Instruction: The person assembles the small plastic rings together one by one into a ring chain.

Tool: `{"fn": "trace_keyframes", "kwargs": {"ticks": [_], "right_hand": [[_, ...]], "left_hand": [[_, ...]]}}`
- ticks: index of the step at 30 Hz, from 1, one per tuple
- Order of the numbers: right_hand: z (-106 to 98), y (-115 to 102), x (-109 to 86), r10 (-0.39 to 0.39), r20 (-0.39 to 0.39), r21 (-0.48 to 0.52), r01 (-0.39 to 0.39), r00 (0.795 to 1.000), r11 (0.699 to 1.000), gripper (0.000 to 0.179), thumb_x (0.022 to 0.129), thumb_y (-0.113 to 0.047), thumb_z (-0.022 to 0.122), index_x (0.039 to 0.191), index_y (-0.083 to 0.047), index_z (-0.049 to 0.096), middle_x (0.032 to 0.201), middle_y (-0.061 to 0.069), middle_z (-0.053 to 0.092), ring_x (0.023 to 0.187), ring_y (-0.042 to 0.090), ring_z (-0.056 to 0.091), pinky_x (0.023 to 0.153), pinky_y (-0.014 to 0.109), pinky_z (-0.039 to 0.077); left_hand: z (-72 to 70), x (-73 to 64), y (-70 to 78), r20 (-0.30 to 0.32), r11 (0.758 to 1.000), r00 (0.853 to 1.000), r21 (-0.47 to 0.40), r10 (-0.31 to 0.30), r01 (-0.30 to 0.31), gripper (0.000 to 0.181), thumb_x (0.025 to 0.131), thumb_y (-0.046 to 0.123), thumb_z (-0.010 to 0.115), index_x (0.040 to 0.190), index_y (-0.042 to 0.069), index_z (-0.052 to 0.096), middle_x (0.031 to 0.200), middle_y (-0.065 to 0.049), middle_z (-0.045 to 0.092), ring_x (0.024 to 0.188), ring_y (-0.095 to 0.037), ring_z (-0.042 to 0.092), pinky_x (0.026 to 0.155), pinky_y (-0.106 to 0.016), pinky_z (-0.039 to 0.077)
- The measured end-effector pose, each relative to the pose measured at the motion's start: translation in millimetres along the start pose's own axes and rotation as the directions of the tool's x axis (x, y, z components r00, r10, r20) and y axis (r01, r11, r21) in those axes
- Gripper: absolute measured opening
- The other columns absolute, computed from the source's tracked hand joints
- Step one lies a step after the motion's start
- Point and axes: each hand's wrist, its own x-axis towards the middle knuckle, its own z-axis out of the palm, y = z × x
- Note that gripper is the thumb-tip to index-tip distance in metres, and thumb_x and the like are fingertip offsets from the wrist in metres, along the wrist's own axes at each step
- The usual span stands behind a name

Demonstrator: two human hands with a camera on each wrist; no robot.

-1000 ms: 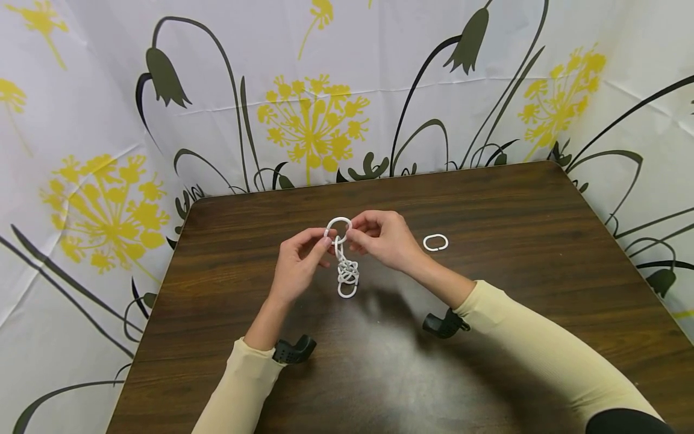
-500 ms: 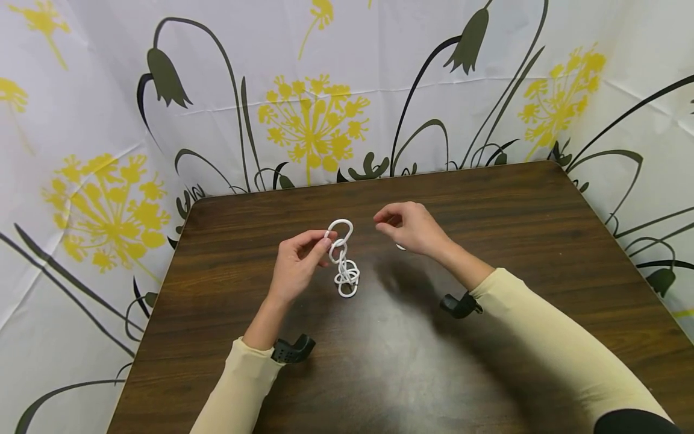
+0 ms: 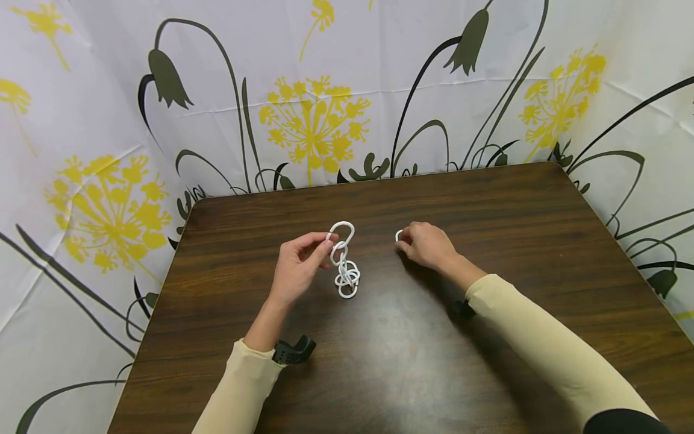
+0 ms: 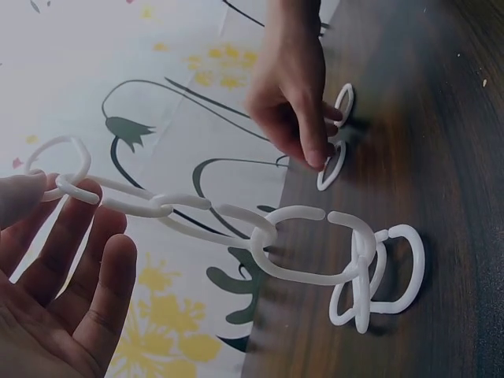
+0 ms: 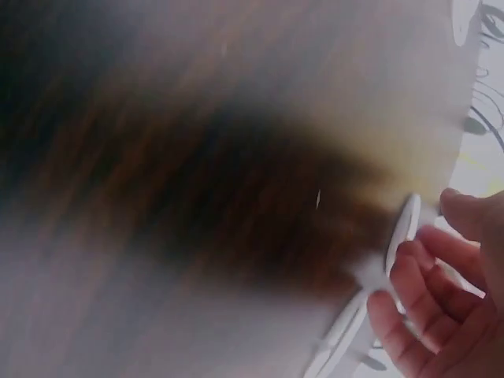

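Observation:
A chain of white plastic links (image 3: 343,263) hangs from my left hand (image 3: 295,265), its lower links bunched over the table. Thumb and fingers pinch the top link (image 4: 76,191) in the left wrist view. My right hand (image 3: 431,244) is low over the table to the right, its fingertips at a loose white link (image 3: 398,235) that it partly covers. A second loose link (image 4: 349,98) lies just beyond that hand in the left wrist view. In the right wrist view the thumb stands apart from the link (image 5: 400,232) beside the fingers.
Both hands work over a brown wood-grain table (image 3: 379,349). Behind it, and along both sides, hangs a white curtain (image 3: 347,36) printed with yellow and dark green flowers. A dark wrist camera (image 3: 294,351) sits under the left wrist.
My right hand has let go of the chain's top link and moved right to the loose links on the table. The left hand stays almost still, and the chain hangs more stretched out.

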Motion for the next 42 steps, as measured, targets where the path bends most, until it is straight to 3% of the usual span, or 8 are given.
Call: {"fn": "trace_keyframes", "kwargs": {"ticks": [8,15,21,28,31,38,42], "right_hand": [[10,-8,-0.7,0.048,-0.061,-0.130,-0.056,0.997,0.990,0.026,0.088,-0.041,0.073,0.071,-0.021,0.067,0.078,-0.001,0.061,0.072,0.018,0.060,0.059,0.045,0.052],[10,-11,0.4,0.073,-0.093,-0.130,-0.085,0.993,0.988,0.028,0.084,-0.021,0.072,0.060,-0.021,0.058,0.072,-0.002,0.058,0.066,0.018,0.057,0.053,0.045,0.050],[9,-15,0.3,0.099,-0.049,-0.097,-0.103,0.994,0.990,0.017,0.080,-0.007,0.063,0.074,-0.021,0.071,0.078,0.000,0.059,0.073,0.019,0.058,0.058,0.045,0.050],[9,-15,-1.5,0.088,-0.051,-0.100,-0.093,0.995,0.991,0.006,0.085,-0.020,0.074,0.087,-0.022,0.078,0.086,-0.001,0.065,0.081,0.019,0.064,0.063,0.044,0.053],[9,-15,-1.9,0.083,-0.057,-0.099,-0.088,0.995,0.991,0.007,0.085,-0.018,0.074,0.088,-0.021,0.079,0.088,-0.002,0.066,0.083,0.019,0.065,0.065,0.045,0.054],[10,-19,-2.0,0.063,-0.080,-0.081,-0.070,0.995,0.994,0.006,0.089,-0.018,0.068,0.086,-0.017,0.073,0.079,-0.001,0.064,0.071,0.018,0.062,0.059,0.042,0.051],[3,-24,0.0,0.067,-0.114,0.000,-0.068,0.991,0.998,0.008,0.093,-0.020,0.064,0.091,-0.016,0.071,0.077,-0.002,0.066,0.067,0.018,0.061,0.057,0.041,0.049]], "left_hand": [[-0.2,-0.4,-1.3,-0.002,1.000,1.000,-0.003,0.001,-0.001,0.018,0.095,0.002,0.063,0.108,-0.009,0.068,0.108,-0.028,0.067,0.077,-0.012,0.066,0.061,-0.027,0.057],[0.2,0.5,-2.4,0.000,1.000,1.000,0.002,0.004,-0.004,0.018,0.095,0.004,0.063,0.108,-0.008,0.068,0.107,-0.026,0.068,0.076,-0.013,0.065,0.061,-0.027,0.057],[0.2,0.8,-3.9,0.001,1.000,1.000,-0.010,0.005,-0.005,0.018,0.095,0.003,0.062,0.108,-0.009,0.068,0.107,-0.032,0.065,0.076,-0.013,0.065,0.061,-0.026,0.056],[-0.4,0.5,-0.1,-0.004,1.000,1.000,0.009,0.000,0.000,0.017,0.095,0.000,0.061,0.107,-0.010,0.068,0.106,-0.027,0.068,0.074,-0.014,0.064,0.061,-0.027,0.056],[-1.2,1.2,-4.7,-0.003,1.000,1.000,0.008,0.000,0.000,0.018,0.095,0.002,0.063,0.108,-0.008,0.068,0.107,-0.028,0.067,0.074,-0.015,0.065,0.061,-0.027,0.056],[-0.9,1.2,-2.8,-0.001,1.000,1.000,0.013,-0.024,0.024,0.018,0.095,0.000,0.062,0.109,-0.009,0.068,0.108,-0.031,0.065,0.075,-0.011,0.065,0.061,-0.026,0.056],[-1.5,1.8,-2.8,0.000,0.999,1.000,0.020,-0.025,0.025,0.018,0.094,-0.004,0.060,0.109,-0.012,0.067,0.108,-0.030,0.066,0.076,-0.008,0.065,0.061,-0.028,0.056]]}}
